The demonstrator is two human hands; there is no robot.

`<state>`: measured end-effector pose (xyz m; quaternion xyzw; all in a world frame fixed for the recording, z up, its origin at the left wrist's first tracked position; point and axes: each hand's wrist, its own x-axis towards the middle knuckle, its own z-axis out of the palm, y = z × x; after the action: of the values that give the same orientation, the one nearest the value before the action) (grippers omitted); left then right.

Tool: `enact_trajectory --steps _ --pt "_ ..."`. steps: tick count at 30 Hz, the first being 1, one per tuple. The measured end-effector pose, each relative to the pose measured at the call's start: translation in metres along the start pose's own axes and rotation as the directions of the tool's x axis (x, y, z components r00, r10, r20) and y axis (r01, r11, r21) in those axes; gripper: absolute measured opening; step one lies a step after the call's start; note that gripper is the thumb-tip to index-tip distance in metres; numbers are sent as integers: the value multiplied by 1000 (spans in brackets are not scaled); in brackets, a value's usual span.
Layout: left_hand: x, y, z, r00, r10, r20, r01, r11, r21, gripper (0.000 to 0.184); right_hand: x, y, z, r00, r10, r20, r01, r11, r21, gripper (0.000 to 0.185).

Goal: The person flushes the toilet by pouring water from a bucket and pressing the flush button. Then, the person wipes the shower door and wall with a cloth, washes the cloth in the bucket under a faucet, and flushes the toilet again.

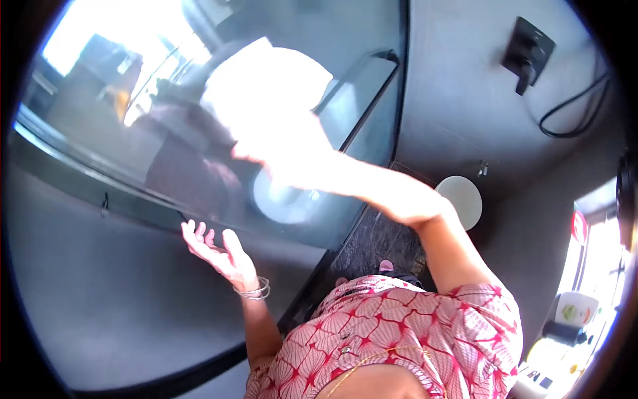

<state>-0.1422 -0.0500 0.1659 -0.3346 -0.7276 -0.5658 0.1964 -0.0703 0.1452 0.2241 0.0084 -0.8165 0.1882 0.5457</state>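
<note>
My right hand [282, 153], washed out by bright light, reaches across to a white cloth [266, 80] on a glass shower panel [219, 159]. Its fingers are closed on the cloth, which spreads over the glass above the hand. Lower left, my left hand [222, 256] is open, palm turned up and fingers apart, close to the panel's edge; it holds nothing. Thin bracelets [258, 289] circle that wrist. A dark bar handle [369, 110] is fixed on the glass, right of the cloth.
A black shower control [528, 53] and a dark hose [578, 110] are on the grey wall at right. Below them is a round white object [460, 201]. Bottles [571, 312] stand by a bright window [601, 259]. Dark tiles [382, 243] cover the floor.
</note>
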Motion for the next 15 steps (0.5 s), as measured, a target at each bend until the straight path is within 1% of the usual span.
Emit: enact_trajectory --steps 1,2,4,5,6,7,8,9,10,11,12,13,14,15 --pt "4 -15 2 998 -23 62 23 1000 6 48 -1 -5 22 997 -71 -6 71 990 119 15" --pt "4 -23 5 998 -6 70 8 1000 -16 48 -4 -5 38 990 -142 -18 142 960 242 15" --pt "-4 -23 5 953 -171 250 229 948 -222 39 5 -27 24 975 -219 -37 223 960 170 17" --pt "-7 -21 9 964 -169 206 230 919 -321 26 2 -30 31 982 -165 -97 184 950 253 19" --pt "-7 -21 9 966 -157 205 220 916 -336 26 -5 -19 37 979 -177 -99 196 951 238 19" --pt "-9 -23 6 962 -177 206 240 908 -343 23 -12 -4 42 921 -386 -46 382 921 -75 20" --pt "-11 -26 6 957 -200 210 265 900 -346 21 -18 15 48 833 -548 73 534 764 -363 21" --pt "-11 -23 6 955 -214 206 271 912 -307 18 -7 27 40 901 -420 107 431 894 -125 22" --pt "-17 -20 1 959 -208 194 261 916 -305 18 0 36 25 938 -303 170 285 951 124 24" --pt "-16 -21 1 958 -197 209 254 921 -296 18 0 52 13 953 -143 268 168 983 -74 26" --pt "-15 -20 3 958 -185 219 245 925 -290 19 1 70 -2 944 32 330 65 958 -279 28" --pt "-15 -15 2 953 -208 218 263 927 -267 19 -8 108 6 993 14 117 41 888 -458 27" --pt "-16 -14 2 956 -202 213 256 930 -263 19 1 128 -5 918 354 178 -189 786 -589 29" --pt "-16 -15 3 958 -202 204 252 932 -262 19 0 152 -13 946 313 -82 -313 827 -467 25"
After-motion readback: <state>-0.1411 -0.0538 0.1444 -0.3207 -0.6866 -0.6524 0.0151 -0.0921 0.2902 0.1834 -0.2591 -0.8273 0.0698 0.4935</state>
